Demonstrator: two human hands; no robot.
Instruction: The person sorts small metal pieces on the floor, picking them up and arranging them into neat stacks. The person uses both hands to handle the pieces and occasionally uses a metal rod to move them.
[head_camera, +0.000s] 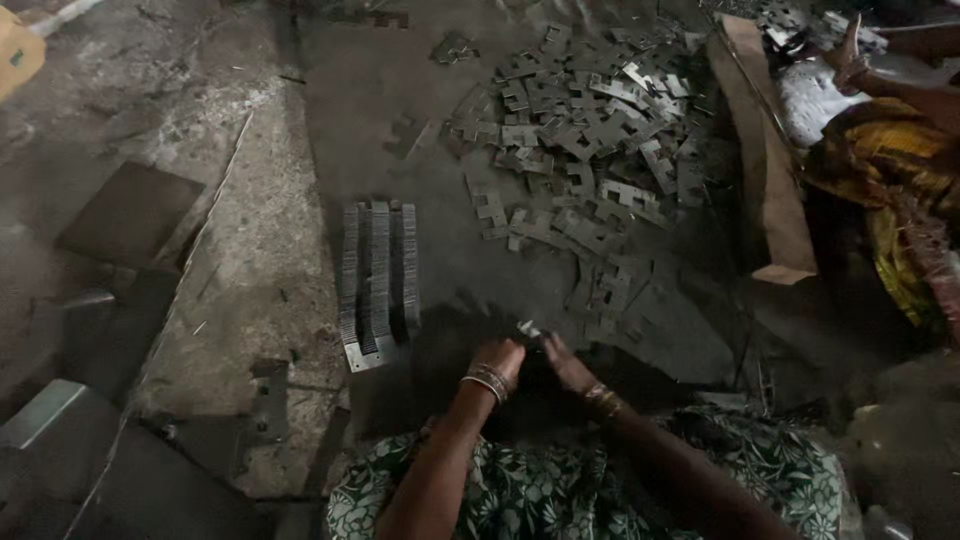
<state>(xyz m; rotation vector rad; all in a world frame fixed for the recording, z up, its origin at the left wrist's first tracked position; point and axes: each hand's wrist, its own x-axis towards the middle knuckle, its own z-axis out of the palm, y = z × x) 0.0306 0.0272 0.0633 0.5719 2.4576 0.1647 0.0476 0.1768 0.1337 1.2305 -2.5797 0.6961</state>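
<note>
My left hand and my right hand meet close together low in the head view, both closed on a small stack of thin metal plates held between them. Bangles ring both wrists. Just left of my hands lies a neat row of stacked metal plates standing on edge on the floor. Further ahead spreads a loose heap of notched metal plates. How the fingers grip is partly hidden in shadow.
A long wooden plank lies along the heap's right side. Another person in yellow patterned cloth sits at the far right. Flat dark sheets and a metal bracket lie on the concrete floor to the left.
</note>
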